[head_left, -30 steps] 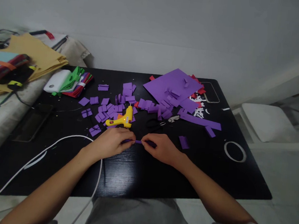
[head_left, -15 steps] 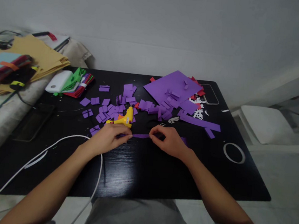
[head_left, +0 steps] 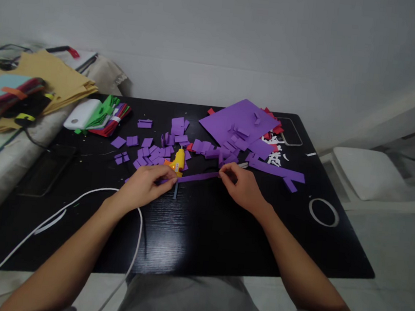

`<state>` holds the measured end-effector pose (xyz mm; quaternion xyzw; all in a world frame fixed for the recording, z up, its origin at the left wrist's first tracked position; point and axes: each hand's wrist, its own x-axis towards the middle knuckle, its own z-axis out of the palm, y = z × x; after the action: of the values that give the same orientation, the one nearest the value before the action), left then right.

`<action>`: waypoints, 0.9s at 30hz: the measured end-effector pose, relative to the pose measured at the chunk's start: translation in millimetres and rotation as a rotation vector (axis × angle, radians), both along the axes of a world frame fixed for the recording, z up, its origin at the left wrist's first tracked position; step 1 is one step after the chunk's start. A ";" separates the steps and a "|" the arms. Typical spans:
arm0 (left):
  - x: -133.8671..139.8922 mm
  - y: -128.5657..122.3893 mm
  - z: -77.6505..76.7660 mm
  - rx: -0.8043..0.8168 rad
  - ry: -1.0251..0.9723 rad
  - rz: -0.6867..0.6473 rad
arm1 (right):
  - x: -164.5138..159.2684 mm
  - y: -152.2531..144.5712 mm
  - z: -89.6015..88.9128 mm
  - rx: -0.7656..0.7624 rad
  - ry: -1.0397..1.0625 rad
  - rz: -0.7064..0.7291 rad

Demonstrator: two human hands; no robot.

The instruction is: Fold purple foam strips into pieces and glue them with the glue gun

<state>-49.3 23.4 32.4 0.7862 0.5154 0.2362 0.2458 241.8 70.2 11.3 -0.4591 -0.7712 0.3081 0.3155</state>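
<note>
A long thin purple strip (head_left: 198, 177) is stretched between my two hands, just above the black tabletop. My left hand (head_left: 148, 183) pinches it at the left, its fingers closed. On the right, my right hand (head_left: 240, 184) grips it between thumb and fingertips. Right behind my left hand lies a yellow glue gun (head_left: 180, 158) with an orange trigger; its handle is partly hidden. A clear glue stick (head_left: 175, 190) seems to stick out below the strip. Small folded purple pieces (head_left: 151, 155) are scattered beyond my left hand. Scissors or a similar tool (head_left: 244, 165) are mostly covered by my right hand.
A large purple sheet (head_left: 240, 119) lies at the back, with red and white scraps (head_left: 275, 157) beside it. Longer purple strips (head_left: 277, 170) rest at the right, near a ring (head_left: 324, 212). A white cable (head_left: 90, 191) loops across the left. Coloured bundles (head_left: 110, 117) sit back left.
Both hands have moved slightly away from me, the right one farther and a little right. More of the purple strip shows between them, now sloping up to the right.
</note>
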 end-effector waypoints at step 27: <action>30.5 -2.2 -15.4 -0.590 -1.051 0.302 | -23.6 -4.3 -13.3 -0.717 1.055 -0.354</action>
<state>-18.8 21.2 17.0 0.3823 0.4747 0.4713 0.6375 218.2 65.9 -2.0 -0.4429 -0.2756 0.6729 0.5245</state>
